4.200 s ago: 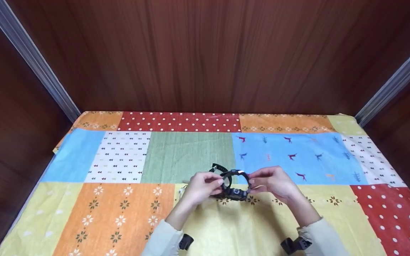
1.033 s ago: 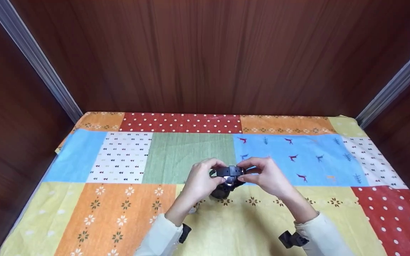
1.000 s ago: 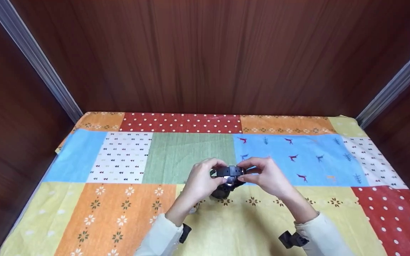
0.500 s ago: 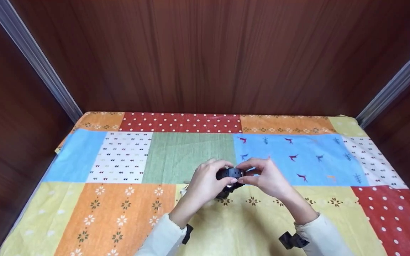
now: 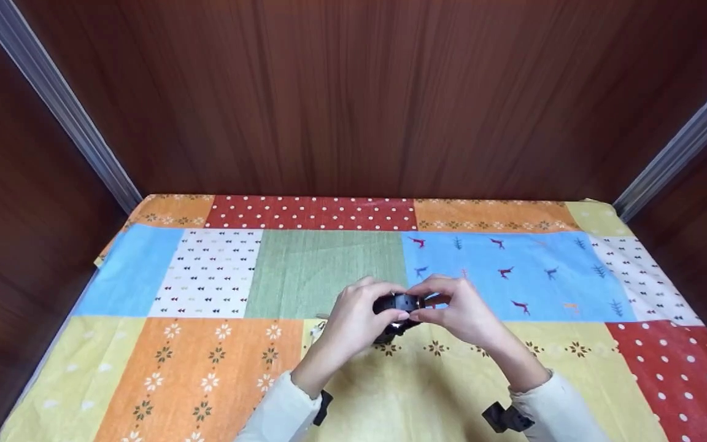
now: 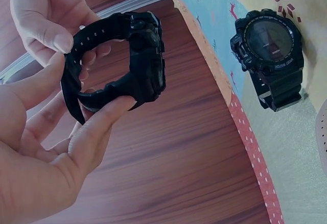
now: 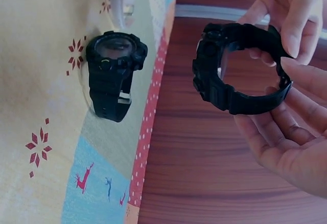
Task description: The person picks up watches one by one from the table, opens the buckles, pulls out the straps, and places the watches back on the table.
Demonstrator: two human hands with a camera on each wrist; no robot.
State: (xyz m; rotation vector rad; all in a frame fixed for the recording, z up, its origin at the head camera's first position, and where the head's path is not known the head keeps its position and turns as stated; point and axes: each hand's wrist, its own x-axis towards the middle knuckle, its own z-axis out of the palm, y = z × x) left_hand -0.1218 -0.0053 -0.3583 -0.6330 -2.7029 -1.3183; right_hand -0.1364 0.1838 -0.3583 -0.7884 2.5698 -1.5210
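Both hands hold a black wristwatch [image 6: 145,55] above the cloth. Its strap [image 7: 260,104] bends round into a loop, and the strap ends meet between the hands. My left hand [image 5: 353,316] grips the strap with fingers behind and thumb in front. From the other side my right hand [image 5: 461,310] pinches it near the strap ends. In the left wrist view the strap's tip sticks out past my left fingers. A second black watch [image 7: 112,55] rests on the cloth below, strap looped; the hands partly hide it in the head view.
A patchwork cloth [image 5: 206,356] covers the table. Left of the second watch lies a pale band [image 7: 117,1], with a row of holes seen in the left wrist view. A brown wood-grain panel [image 5: 353,98] rises behind the table.
The held watch, seen earlier as an open ring, has turned so its strap faces up. Over the last second my left hand has shifted right, closer to my right hand, covering more strap.
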